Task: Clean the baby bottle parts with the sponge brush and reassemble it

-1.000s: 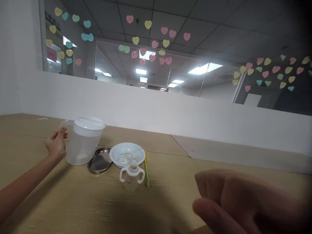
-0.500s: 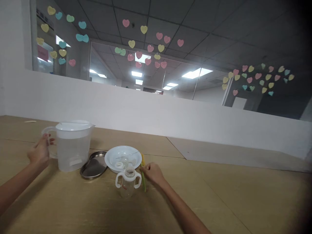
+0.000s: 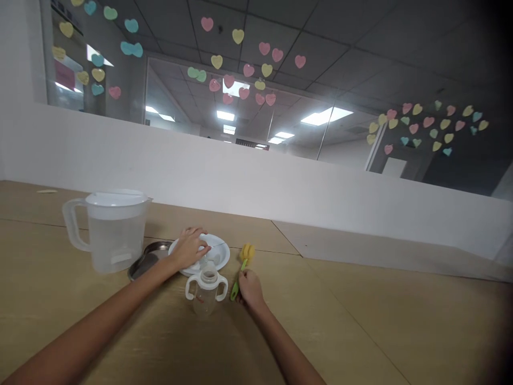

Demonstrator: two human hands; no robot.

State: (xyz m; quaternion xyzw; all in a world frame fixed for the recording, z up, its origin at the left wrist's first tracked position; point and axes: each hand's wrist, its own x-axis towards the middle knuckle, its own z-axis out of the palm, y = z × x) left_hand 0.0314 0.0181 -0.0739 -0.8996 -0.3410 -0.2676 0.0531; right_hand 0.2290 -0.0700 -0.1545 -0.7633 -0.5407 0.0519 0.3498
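My left hand (image 3: 190, 247) reaches over the white bowl (image 3: 222, 259), fingers apart above its left side. Small clear and white pieces lie inside the bowl, partly covered by that hand. In front stands a clear baby bottle (image 3: 205, 303) with two white handles, upright and uncapped. To the right of it, my right hand (image 3: 250, 287) is closed round the green handle of a bottle brush (image 3: 247, 253) with a yellow sponge head pointing away from me. My left forearm partly covers a kidney-shaped metal tray (image 3: 146, 261).
A translucent lidded pitcher (image 3: 116, 235) stands at the left, its handle pointing left. Behind the brown table (image 3: 352, 321) runs a white wall (image 3: 224, 176) below windows with heart-shaped notes. A small flat pale piece (image 3: 47, 191) lies at the far left.
My left hand has left the pitcher's handle and moved right, over the bowl. My right hand has shifted the brush slightly right, its head now tilted to the right.
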